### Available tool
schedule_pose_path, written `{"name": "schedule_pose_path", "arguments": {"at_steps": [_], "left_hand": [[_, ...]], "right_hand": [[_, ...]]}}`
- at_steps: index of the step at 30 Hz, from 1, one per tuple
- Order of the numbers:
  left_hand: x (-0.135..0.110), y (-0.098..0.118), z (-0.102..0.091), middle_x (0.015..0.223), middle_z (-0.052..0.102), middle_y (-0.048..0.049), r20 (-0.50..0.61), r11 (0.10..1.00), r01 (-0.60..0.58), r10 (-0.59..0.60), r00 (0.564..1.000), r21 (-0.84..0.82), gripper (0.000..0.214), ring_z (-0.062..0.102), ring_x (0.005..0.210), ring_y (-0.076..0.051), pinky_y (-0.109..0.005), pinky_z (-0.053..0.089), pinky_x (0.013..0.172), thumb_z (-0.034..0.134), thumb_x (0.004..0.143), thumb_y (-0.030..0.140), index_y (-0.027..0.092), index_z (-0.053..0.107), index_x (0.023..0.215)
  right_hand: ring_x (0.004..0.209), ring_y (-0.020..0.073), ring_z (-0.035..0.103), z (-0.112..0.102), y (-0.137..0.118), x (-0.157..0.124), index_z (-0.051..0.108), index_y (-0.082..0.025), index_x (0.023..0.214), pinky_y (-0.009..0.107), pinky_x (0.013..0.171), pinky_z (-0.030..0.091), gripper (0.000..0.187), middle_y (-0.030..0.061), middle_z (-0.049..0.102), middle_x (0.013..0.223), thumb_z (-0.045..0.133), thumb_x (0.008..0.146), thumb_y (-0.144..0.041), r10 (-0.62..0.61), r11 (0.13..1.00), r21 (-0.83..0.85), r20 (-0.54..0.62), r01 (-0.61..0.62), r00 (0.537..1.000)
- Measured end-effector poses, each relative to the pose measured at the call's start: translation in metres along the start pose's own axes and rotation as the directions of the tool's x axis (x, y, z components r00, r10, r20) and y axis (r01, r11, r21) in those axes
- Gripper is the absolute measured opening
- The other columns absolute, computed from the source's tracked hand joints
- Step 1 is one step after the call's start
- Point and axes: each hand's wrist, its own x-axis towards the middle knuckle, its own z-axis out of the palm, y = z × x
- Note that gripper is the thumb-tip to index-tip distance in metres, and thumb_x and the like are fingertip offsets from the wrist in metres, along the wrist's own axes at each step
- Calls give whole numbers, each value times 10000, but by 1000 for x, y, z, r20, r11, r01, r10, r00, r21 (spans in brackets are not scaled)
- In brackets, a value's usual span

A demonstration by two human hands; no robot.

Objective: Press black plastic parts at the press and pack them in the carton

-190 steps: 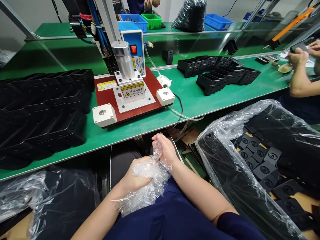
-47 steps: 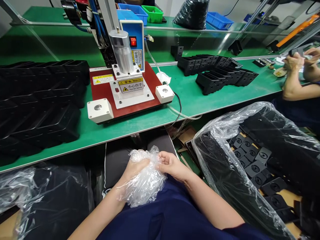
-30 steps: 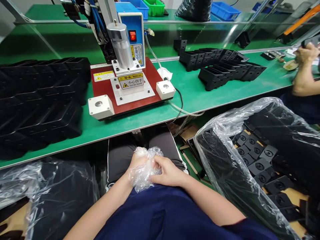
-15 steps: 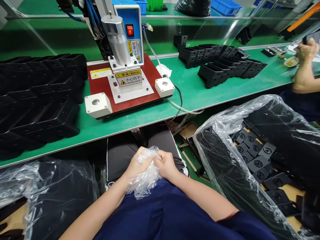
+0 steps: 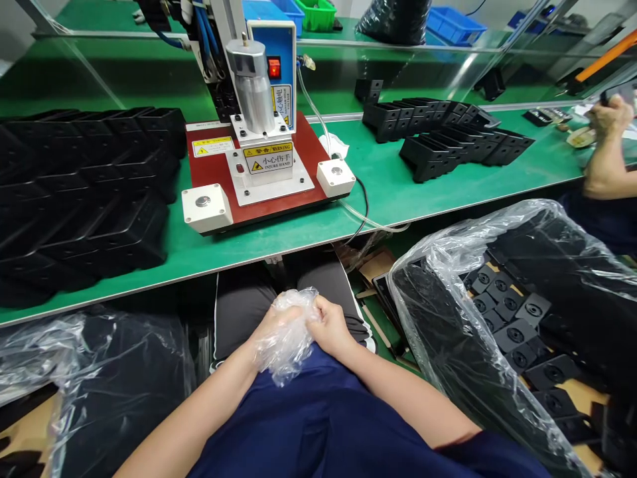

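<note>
Over my lap, below the edge of the green bench [image 5: 308,236], both hands hold a crumpled clear plastic bag [image 5: 286,338]. My left hand [image 5: 271,328] is wrapped in the film and closed round the wad. My right hand [image 5: 331,325] is closed against it from the right, its fingers pinching the plastic. The bag is squeezed into a small ball between the two hands.
A small press [image 5: 259,133] on a red base stands on the bench straight ahead. Black plastic trays [image 5: 84,192] are stacked at left, more black housings [image 5: 448,136] at right. A plastic-lined box of black parts [image 5: 517,318] stands at my right. Another person's arm [image 5: 604,153] works at far right.
The bag has been squeezed from a loose bundle into a tighter, smaller wad. My hands stayed over my lap, pressing closer together.
</note>
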Motion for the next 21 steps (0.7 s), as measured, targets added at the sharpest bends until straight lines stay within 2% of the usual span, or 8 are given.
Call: {"name": "schedule_pose_path", "arguments": {"at_steps": [2,4,6,8,10,13,18,21], "left_hand": [[-7,5,-3,891,594,-48,7,999,-32,32,999,13,405,571,822,-217,-300,456,721,719,609,352,202,533,936],[-10,6,-6,915,602,-53,35,998,-55,54,998,32,473,566,839,-220,-295,449,724,765,571,334,199,552,971],[-9,4,-7,842,596,-36,46,996,-73,71,996,49,446,548,755,-196,-278,428,661,787,540,306,194,575,915],[-5,0,-7,729,552,-2,1,994,-94,94,996,58,374,491,649,-156,-254,378,586,787,513,273,196,570,806],[-1,-3,-6,659,510,17,-71,993,-103,106,992,51,330,441,592,-132,-244,336,544,773,491,253,198,540,718],[4,-7,-5,649,514,17,-163,996,-87,84,983,-10,322,466,588,-139,-254,370,556,737,473,249,208,500,686],[11,-13,-4,656,536,18,-210,986,-45,11,978,-160,330,534,594,-164,-284,444,578,675,463,264,229,435,687],[19,-18,-3,614,505,31,-210,980,-27,-16,977,-197,290,518,555,-148,-275,443,568,632,488,242,231,402,665]], "right_hand": [[541,111,320,1,4,2,335,-218,583,236,505,252,107,-54,339,551,439,606,-232,28,999,30,-32,-27,999],[544,109,317,1,7,4,337,-216,574,233,500,251,80,-51,342,552,414,588,-237,48,997,56,-51,-45,998],[542,106,299,1,10,7,311,-220,564,231,494,238,91,-53,320,550,400,567,-238,64,996,71,-64,-59,996],[542,104,279,1,13,9,285,-225,567,230,488,223,124,-57,291,554,408,566,-242,71,995,79,-61,-67,996],[548,105,277,0,12,9,282,-227,589,228,489,229,147,-60,279,570,427,595,-251,64,994,89,-26,-62,998],[598,121,350,-4,4,3,362,-217,669,230,540,307,132,-50,359,634,481,636,-265,19,995,100,93,-28,995],[747,173,439,-9,-15,-7,449,-206,874,298,706,376,333,-2,472,836,613,587,-248,-98,994,-25,286,109,953],[739,176,445,-3,-15,-4,469,-202,823,301,704,361,284,-4,484,807,575,560,-205,-109,994,29,226,106,968]]}}
